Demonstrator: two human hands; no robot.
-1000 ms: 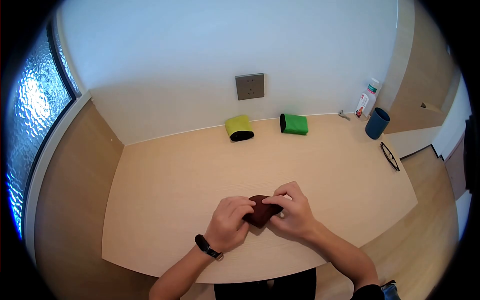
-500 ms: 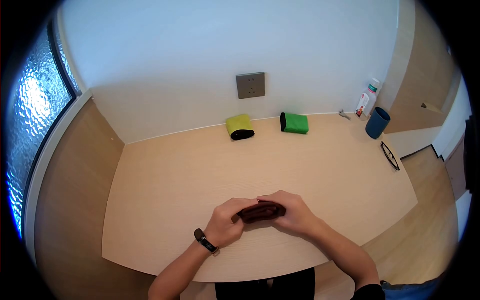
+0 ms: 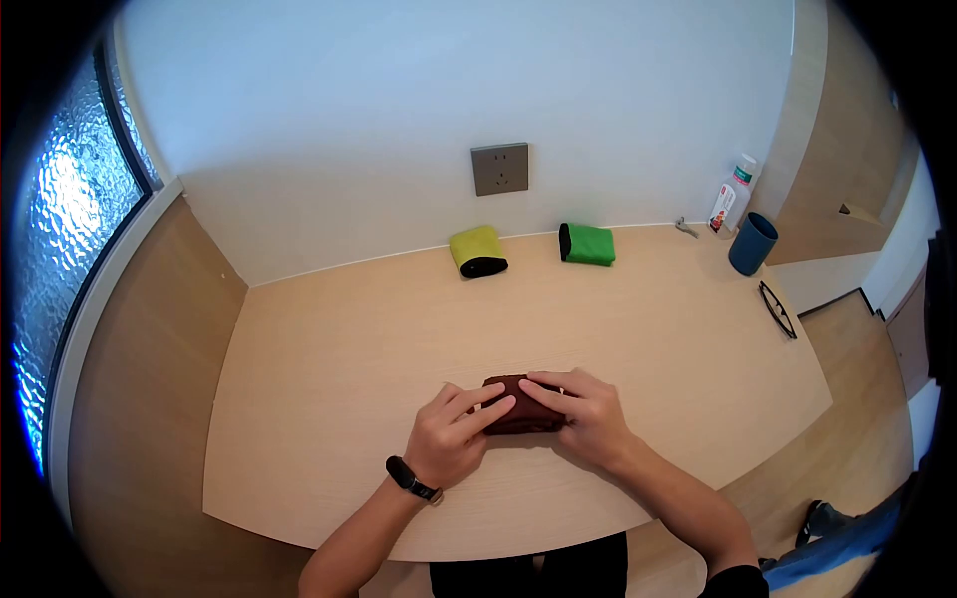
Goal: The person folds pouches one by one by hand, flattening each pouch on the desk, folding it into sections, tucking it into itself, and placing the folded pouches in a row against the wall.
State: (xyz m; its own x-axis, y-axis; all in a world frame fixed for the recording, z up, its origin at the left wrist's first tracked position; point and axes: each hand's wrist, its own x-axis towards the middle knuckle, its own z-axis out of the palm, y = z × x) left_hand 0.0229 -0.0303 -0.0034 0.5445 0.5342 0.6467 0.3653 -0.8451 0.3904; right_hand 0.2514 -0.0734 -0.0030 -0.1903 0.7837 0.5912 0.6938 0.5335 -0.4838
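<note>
A dark red folded cloth (image 3: 522,411) lies near the front middle of the table. My left hand (image 3: 452,432) grips its left side, with fingers resting on top. On its right side my right hand (image 3: 586,411) holds it, fingertips also on the upper face. The cloth forms a compact bundle. Further back, by the wall, sit a yellow-green folded bundle (image 3: 477,247) with a black end and a green one (image 3: 590,244) with a black side.
At the table's (image 3: 339,369) right side are a small grey object (image 3: 685,228), a white bottle (image 3: 729,197), a blue cup (image 3: 753,244) and black glasses (image 3: 778,310). A person's leg in jeans (image 3: 842,546) shows at the lower right.
The dark red cloth has gone from a pointed shape to a compact bundle, and its flat face has turned upward since the last frame. A person's leg has come into view at lower right.
</note>
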